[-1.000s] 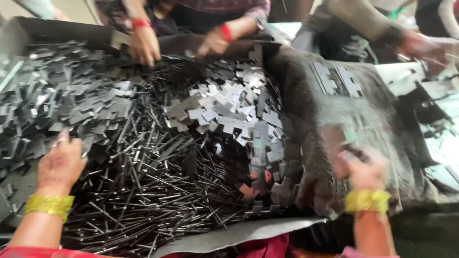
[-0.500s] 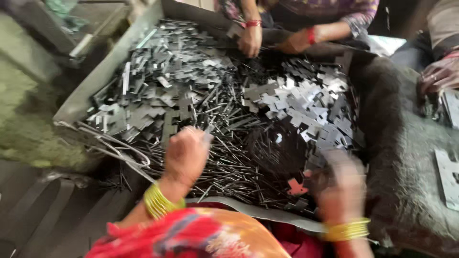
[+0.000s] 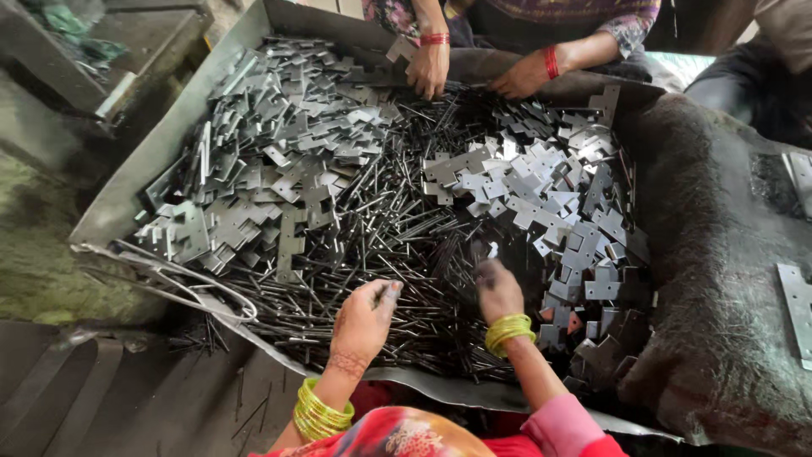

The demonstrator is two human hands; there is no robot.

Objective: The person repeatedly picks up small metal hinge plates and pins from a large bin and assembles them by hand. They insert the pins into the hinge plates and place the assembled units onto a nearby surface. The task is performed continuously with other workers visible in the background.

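Note:
A big sheet-metal tray [image 3: 161, 152] holds two heaps of flat grey hinge plates [image 3: 279, 169] and a dark mass of thin metal pins [image 3: 397, 245] between them. My left hand [image 3: 365, 317], with yellow bangles at the wrist, hovers over the pins near the front rim, its fingers pinched on a thin pin. My right hand [image 3: 497, 289], also with yellow bangles, is just to the right of it over the pins, beside the right heap of plates [image 3: 550, 195]. Its stained fingers are closed on what looks like a small plate, though blur hides the grip.
Across the tray another person's two hands [image 3: 427, 72] with red bangles rest on the far rim among the plates. A dark thick cloth [image 3: 719, 254] covers the right side, with loose plates [image 3: 798, 309] on it. Bent wire loops [image 3: 190, 283] hang over the tray's left front corner.
The view has swung left and steadied. My left hand has come in from the left toward the front middle, and my right hand has moved from the cloth edge to the pins.

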